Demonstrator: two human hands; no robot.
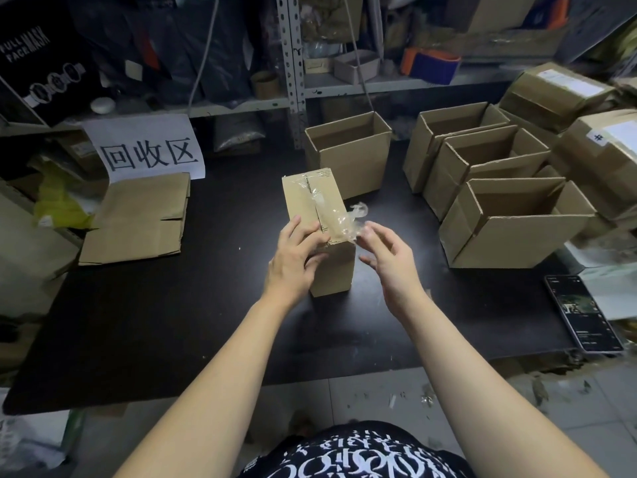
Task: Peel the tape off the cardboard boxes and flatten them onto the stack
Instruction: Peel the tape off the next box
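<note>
A small taped cardboard box (pixel 303 201) stands upright in the middle of the black table (pixel 165 322). My left hand (pixel 293 257) holds its near left corner, fingers on the top flap and thumb on the side. Clear tape (pixel 336 215) runs along the top seam and is lifted into a crumpled end at the box's right edge. My right hand (pixel 386 253) is just right of the box, its fingertips pinching that loose tape end. A stack of flattened boxes (pixel 138 219) lies at the left of the table.
Several open empty boxes (pixel 348 157) (pixel 510 229) stand behind and to the right. Sealed parcels (pixel 599 157) pile up at far right. A phone (pixel 582 313) lies near the right table edge. A paper sign (pixel 148 150) leans behind the stack; cluttered shelves fill the back.
</note>
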